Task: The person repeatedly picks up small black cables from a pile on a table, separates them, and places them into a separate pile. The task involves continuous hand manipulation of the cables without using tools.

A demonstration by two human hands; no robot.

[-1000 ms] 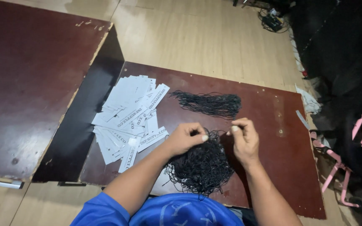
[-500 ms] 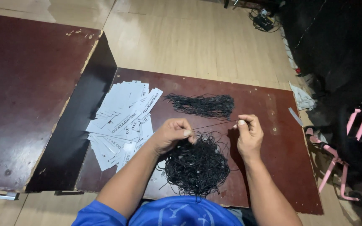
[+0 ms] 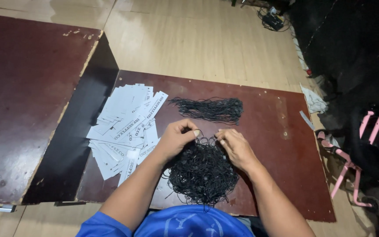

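Roughly early on: left hand [image 3: 177, 137] and right hand [image 3: 233, 145] both pinched shut on the big tangled heap of black string loops [image 3: 202, 171] by the dark red board's [image 3: 277, 145] near edge (small sorted bundle of black strings [image 3: 209, 109] near far edge; white paper tags [image 3: 126, 127] untouched at left edge).

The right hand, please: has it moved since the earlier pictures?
Yes. The right hand has come in leftward toward the left hand, over the tangled black cords, judged against the neat cord bundle.
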